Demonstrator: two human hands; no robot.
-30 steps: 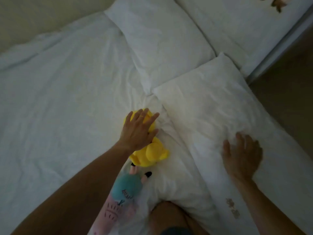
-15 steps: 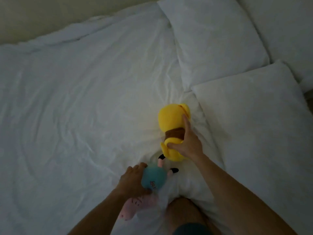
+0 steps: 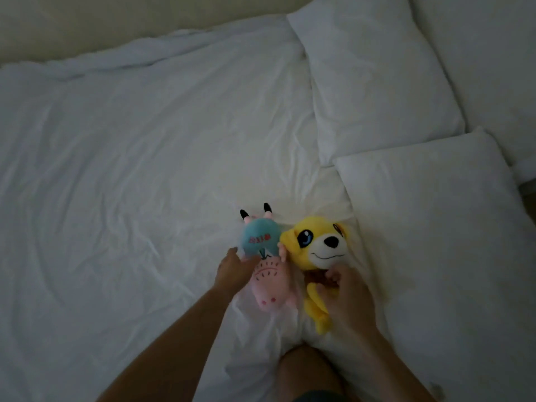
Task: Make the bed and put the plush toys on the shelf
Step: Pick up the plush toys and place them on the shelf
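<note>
A pink plush toy with a blue head (image 3: 262, 250) lies on the white bed cover (image 3: 130, 184), held at its left side by my left hand (image 3: 233, 271). Right beside it lies a yellow plush dog (image 3: 317, 248), face up, its head touching the blue one. My right hand (image 3: 345, 294) grips the dog's body below the head. Both toys lie just left of the near pillow.
Two white pillows lie at the right, one far (image 3: 374, 79) and one near (image 3: 441, 250). A beige wall (image 3: 116, 18) runs behind the bed. My knee (image 3: 307, 369) rests on the cover at the bottom.
The yellow dog has been turned face up under my right hand. My left hand has slid the pink toy up next to it.
</note>
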